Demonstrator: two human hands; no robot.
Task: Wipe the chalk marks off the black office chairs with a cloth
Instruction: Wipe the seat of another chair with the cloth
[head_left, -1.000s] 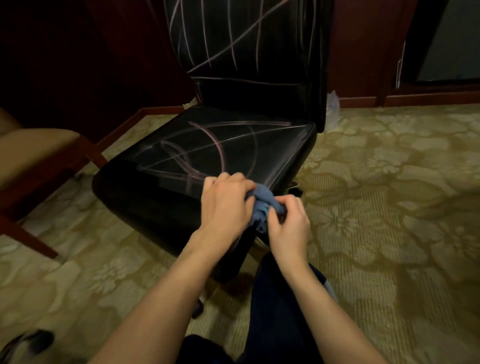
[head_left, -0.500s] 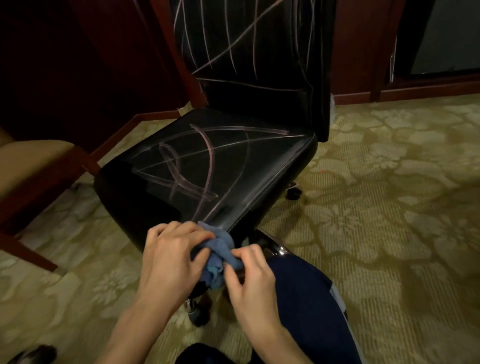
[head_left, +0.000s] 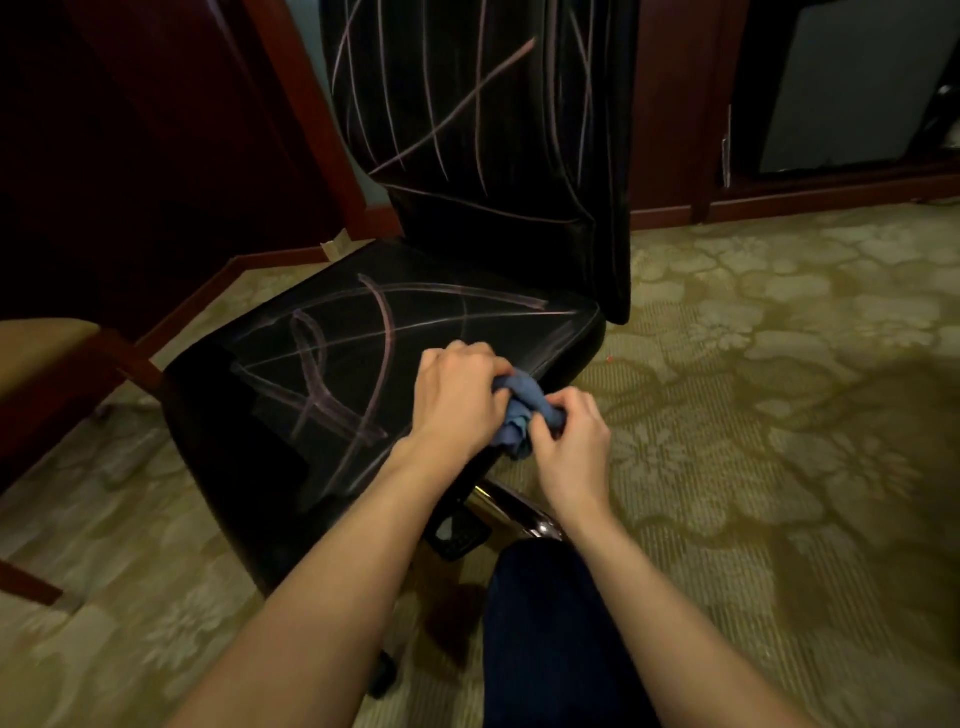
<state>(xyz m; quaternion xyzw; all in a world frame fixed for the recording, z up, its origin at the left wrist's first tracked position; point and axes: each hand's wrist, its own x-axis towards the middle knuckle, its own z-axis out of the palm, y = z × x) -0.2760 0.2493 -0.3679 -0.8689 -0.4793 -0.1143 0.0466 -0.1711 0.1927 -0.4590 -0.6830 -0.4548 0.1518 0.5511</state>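
Cloth (head_left: 522, 410) bunched between left hand (head_left: 457, 397) and right hand (head_left: 569, 441) — both grips clamped on it, seemingly readying to wipe — above the chalk-marked chair seat (head_left: 332, 374).

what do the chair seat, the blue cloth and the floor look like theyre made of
Chair seat: smooth black leather or vinyl, hard to tell which; slight sheen, chalk lines sit on top.
Blue cloth: soft fabric, bunched in folds between both hands.
Floor: patterned carpet, matte with a ribbed weave.
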